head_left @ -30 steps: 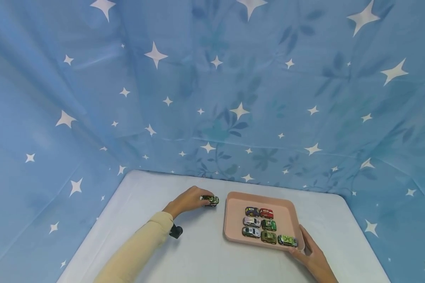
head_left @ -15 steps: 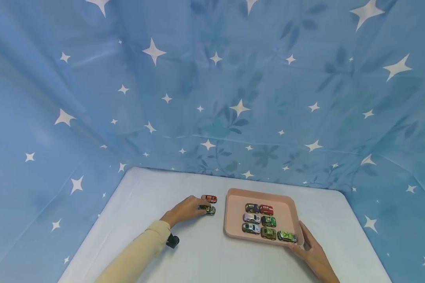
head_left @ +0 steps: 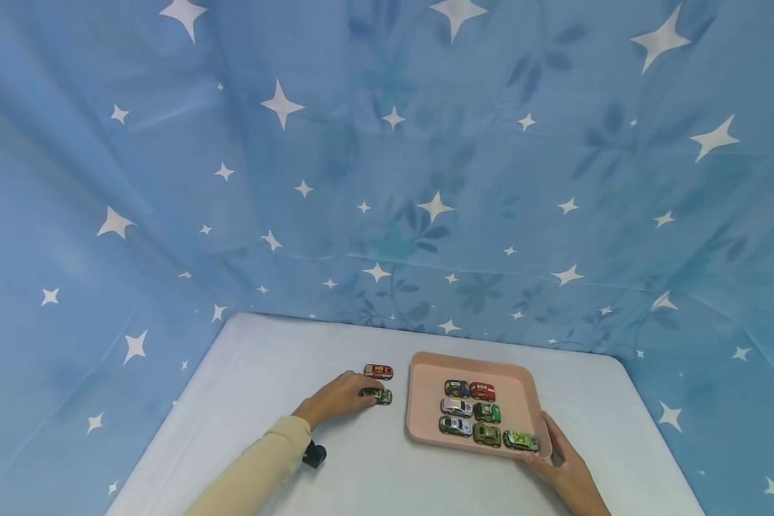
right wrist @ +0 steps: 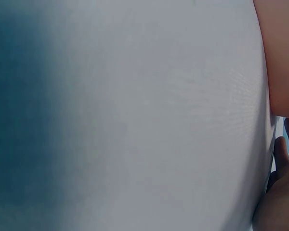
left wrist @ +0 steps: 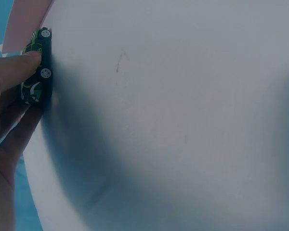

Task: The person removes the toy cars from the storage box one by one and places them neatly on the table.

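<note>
My left hand pinches a green camouflage toy car between thumb and fingers, low over the white table left of the tray. In the left wrist view the thumb presses on the side of that green toy car, and two of its wheels show. Just behind it lies a red toy car, apart from the hand. My right hand grips the near right corner of a pink tray, thumb at the front rim and fingers along the right side. The right wrist view shows the tray's wall with fingers beneath.
Several toy cars stand in the tray, among them a white one, a red one and a lime green one by the near right corner. A star-patterned blue curtain rises behind the white table.
My left hand has drawn the green toy car toward me, and the red toy car behind it has come into sight. The right hand keeps its hold on the tray.
</note>
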The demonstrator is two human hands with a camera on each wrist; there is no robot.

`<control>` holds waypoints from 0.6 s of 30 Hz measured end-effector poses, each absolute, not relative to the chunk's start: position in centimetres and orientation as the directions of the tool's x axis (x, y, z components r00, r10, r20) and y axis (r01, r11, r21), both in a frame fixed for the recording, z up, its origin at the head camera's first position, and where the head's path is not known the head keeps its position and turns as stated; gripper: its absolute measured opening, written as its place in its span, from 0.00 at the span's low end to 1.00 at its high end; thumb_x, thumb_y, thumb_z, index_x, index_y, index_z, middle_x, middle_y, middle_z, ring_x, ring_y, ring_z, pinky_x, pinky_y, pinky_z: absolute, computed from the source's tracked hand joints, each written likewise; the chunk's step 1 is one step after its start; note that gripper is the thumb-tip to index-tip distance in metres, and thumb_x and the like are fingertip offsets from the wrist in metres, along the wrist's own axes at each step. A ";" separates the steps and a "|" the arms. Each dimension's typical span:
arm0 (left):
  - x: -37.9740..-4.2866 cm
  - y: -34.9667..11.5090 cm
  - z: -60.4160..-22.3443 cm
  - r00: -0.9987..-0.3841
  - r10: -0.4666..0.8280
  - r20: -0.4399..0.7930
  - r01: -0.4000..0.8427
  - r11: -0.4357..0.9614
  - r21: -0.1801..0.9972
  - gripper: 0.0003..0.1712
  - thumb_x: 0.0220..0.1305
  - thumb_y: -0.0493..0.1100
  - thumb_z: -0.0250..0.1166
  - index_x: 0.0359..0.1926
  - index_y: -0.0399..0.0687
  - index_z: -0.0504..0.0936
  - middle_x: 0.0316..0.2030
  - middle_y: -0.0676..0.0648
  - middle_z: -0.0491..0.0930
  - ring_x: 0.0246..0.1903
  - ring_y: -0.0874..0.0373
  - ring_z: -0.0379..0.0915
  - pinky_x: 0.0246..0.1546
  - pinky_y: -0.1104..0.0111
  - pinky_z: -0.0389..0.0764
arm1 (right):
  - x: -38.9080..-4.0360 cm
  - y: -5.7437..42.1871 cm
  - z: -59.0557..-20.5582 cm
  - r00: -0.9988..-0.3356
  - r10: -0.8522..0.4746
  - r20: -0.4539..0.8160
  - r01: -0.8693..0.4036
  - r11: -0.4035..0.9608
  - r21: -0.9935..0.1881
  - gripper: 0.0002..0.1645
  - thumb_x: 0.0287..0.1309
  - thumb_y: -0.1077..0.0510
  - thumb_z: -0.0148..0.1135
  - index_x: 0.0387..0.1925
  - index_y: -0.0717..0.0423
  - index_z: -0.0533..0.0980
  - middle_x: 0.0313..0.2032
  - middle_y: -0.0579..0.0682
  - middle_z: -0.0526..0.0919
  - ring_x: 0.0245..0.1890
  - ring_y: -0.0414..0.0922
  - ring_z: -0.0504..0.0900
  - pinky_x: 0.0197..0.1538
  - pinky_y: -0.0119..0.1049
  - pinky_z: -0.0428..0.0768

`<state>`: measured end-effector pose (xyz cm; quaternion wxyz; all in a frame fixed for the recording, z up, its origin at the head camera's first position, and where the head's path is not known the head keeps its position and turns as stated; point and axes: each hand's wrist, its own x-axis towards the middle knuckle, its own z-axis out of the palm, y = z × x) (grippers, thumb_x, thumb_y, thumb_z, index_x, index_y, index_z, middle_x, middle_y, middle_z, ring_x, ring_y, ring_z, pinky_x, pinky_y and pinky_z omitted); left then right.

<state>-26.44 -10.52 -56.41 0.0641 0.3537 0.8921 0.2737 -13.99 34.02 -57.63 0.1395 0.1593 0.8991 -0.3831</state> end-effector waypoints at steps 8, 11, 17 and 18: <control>-26.8 -10.5 -55.8 -0.739 0.672 0.050 0.601 0.623 0.501 0.17 0.64 0.42 0.67 0.55 0.50 0.83 0.49 0.53 0.83 0.48 0.64 0.77 0.51 0.66 0.77 | -14.2 34.2 -57.7 -0.918 0.165 -0.362 0.378 0.644 -0.665 0.67 0.54 0.27 0.61 0.77 0.43 0.30 0.76 0.64 0.39 0.71 0.71 0.40 0.65 0.73 0.49; -26.8 -10.5 -55.9 -0.724 0.688 0.046 0.616 0.616 0.491 0.17 0.65 0.42 0.66 0.55 0.49 0.83 0.50 0.53 0.83 0.49 0.63 0.77 0.52 0.65 0.77 | -14.2 34.2 -57.9 -0.917 0.165 -0.364 0.380 0.645 -0.663 0.67 0.54 0.27 0.61 0.77 0.43 0.30 0.76 0.64 0.39 0.72 0.71 0.40 0.65 0.72 0.48; -26.6 -10.5 -55.9 -0.729 0.683 0.048 0.617 0.625 0.478 0.17 0.65 0.42 0.66 0.55 0.49 0.83 0.50 0.52 0.83 0.51 0.60 0.77 0.54 0.64 0.76 | -14.1 34.4 -57.9 -0.922 0.158 -0.353 0.367 0.646 -0.669 0.66 0.55 0.28 0.61 0.77 0.42 0.31 0.76 0.64 0.38 0.72 0.71 0.40 0.65 0.73 0.48; -26.6 -10.4 -55.9 -0.729 0.683 0.048 0.619 0.627 0.474 0.17 0.65 0.42 0.66 0.55 0.49 0.83 0.50 0.52 0.83 0.52 0.60 0.77 0.54 0.64 0.76 | -14.1 34.4 -57.9 -0.922 0.158 -0.352 0.367 0.645 -0.670 0.66 0.55 0.28 0.61 0.77 0.42 0.31 0.76 0.63 0.38 0.72 0.71 0.40 0.65 0.73 0.48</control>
